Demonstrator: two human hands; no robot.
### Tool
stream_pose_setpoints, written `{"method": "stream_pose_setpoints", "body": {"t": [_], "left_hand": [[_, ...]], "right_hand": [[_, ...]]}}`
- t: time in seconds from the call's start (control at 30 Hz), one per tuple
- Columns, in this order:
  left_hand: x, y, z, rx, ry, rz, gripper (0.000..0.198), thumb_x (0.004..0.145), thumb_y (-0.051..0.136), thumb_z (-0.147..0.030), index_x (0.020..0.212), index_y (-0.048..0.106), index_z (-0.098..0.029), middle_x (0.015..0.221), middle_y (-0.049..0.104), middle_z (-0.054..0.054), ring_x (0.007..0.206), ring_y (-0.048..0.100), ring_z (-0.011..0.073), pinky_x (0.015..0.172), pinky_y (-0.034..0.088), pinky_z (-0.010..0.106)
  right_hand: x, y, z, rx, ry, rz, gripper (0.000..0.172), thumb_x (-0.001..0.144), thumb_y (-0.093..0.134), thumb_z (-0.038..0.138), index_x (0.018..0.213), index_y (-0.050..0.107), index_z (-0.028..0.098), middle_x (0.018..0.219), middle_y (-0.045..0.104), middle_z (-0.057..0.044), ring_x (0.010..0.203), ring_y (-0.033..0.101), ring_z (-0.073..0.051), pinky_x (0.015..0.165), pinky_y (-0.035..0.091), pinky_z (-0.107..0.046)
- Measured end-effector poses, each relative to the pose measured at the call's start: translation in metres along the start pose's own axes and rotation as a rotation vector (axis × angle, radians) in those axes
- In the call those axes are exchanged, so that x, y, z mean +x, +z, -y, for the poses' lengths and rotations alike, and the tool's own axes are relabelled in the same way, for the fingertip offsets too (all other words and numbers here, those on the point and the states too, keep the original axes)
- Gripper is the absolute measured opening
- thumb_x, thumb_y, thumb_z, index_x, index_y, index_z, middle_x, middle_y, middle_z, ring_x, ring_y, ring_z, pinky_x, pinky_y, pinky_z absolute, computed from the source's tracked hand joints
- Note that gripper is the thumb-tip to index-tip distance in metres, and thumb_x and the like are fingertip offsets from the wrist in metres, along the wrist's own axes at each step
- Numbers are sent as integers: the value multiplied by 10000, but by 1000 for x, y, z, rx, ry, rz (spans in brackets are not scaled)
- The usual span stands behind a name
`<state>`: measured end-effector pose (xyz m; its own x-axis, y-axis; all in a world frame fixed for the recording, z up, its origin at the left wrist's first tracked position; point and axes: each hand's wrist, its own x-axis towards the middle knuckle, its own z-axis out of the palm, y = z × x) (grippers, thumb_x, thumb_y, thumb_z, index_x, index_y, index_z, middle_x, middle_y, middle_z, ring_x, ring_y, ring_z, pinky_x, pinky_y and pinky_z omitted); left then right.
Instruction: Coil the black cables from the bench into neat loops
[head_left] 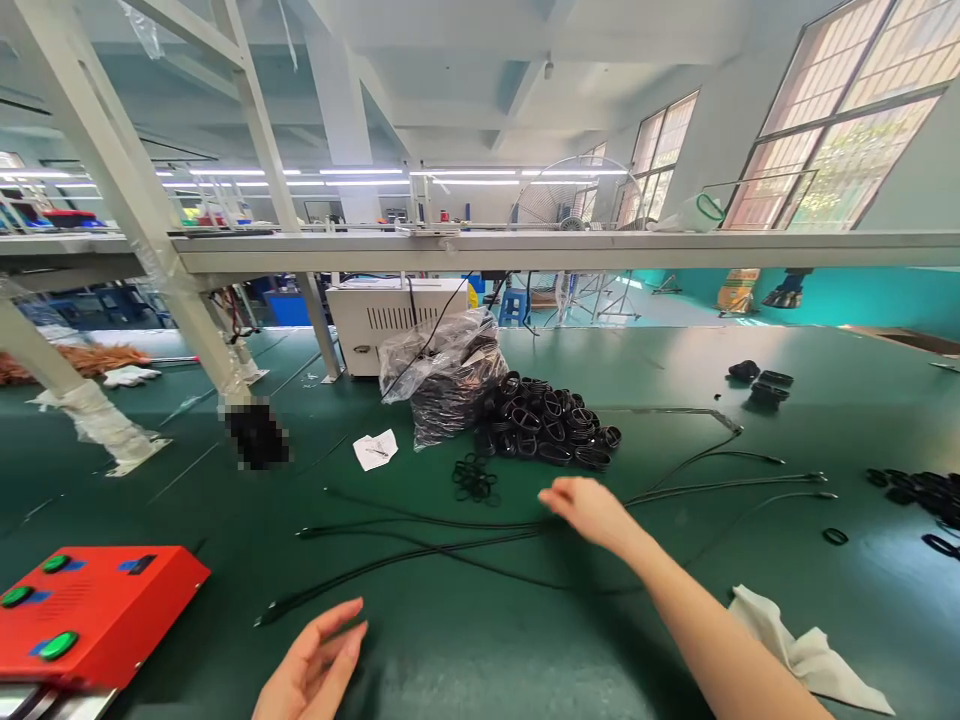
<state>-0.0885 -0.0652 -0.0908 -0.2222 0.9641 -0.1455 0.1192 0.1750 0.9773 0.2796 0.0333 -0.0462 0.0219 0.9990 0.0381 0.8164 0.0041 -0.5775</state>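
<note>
Several long black cables (pixel 450 547) lie loosely side by side across the green table, their connector ends spread to left and right. Over their middle is my right hand (pixel 589 510), fingers curled together. Whatever is in its fingers, if anything, is hidden. My left hand (pixel 315 665) is near the front edge of the view, just below the left cable ends, with thumb and fingers apart and nothing in it. Beyond my right hand lie a small heap of thin black rings (pixel 475 480) and a big pile of coiled black cables (pixel 547 420).
A clear plastic bag (pixel 457 390) of black coils leans near a white machine (pixel 397 320). A red box with green buttons (pixel 97 610) stands at left. At right are a white cloth (pixel 810 650), a single black ring (pixel 835 537) and more black pieces (pixel 922 495).
</note>
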Motion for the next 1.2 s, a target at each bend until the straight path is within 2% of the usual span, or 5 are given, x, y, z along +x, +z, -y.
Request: {"method": "stream_pose_setpoints", "body": {"t": [0.17, 0.37, 0.53, 0.73, 1.2], "left_hand": [[26, -3, -33, 264, 113, 79, 441, 759, 694, -462, 1136, 674, -236, 1154, 707, 107, 1155, 608, 332, 1067, 401, 437], [49, 27, -53, 394, 408, 299, 340, 800, 648, -281, 1136, 694, -293, 1210, 689, 66, 1316, 459, 302, 1180, 109, 463], [48, 40, -76, 365, 400, 369, 149, 838, 610, -340, 772, 717, -261, 735, 668, 24, 870, 607, 264, 1126, 205, 473], [0, 64, -108, 190, 283, 741, 383, 937, 447, -453, 793, 699, -202, 664, 710, 40, 772, 650, 220, 868, 479, 344], [-27, 67, -82, -411, -442, 1158, 358, 872, 534, -150, 1209, 658, -141, 1294, 659, 167, 1192, 614, 321, 1038, 427, 476]], "right_hand": [[-51, 37, 41, 102, -216, 244, 227, 686, 769, 159, 622, 554, 194, 719, 609, 9, 694, 580, -156, 669, 421, -269], [-68, -15, 41, 332, -254, 421, 163, 899, 514, 257, 745, 477, 220, 605, 568, 46, 532, 519, -121, 518, 383, -234], [-65, -49, 49, 125, -346, -181, 128, 924, 502, 314, 880, 583, 224, 835, 664, -62, 780, 603, -226, 770, 469, -416], [-68, -9, 107, -148, -929, -164, 180, 950, 513, 290, 1078, 639, 272, 1098, 656, -69, 1125, 521, -249, 1102, 211, -487], [-32, -12, 111, 25, -822, 1, 284, 958, 516, 418, 800, 643, 218, 783, 533, -19, 848, 437, -190, 897, 278, -388]]}}
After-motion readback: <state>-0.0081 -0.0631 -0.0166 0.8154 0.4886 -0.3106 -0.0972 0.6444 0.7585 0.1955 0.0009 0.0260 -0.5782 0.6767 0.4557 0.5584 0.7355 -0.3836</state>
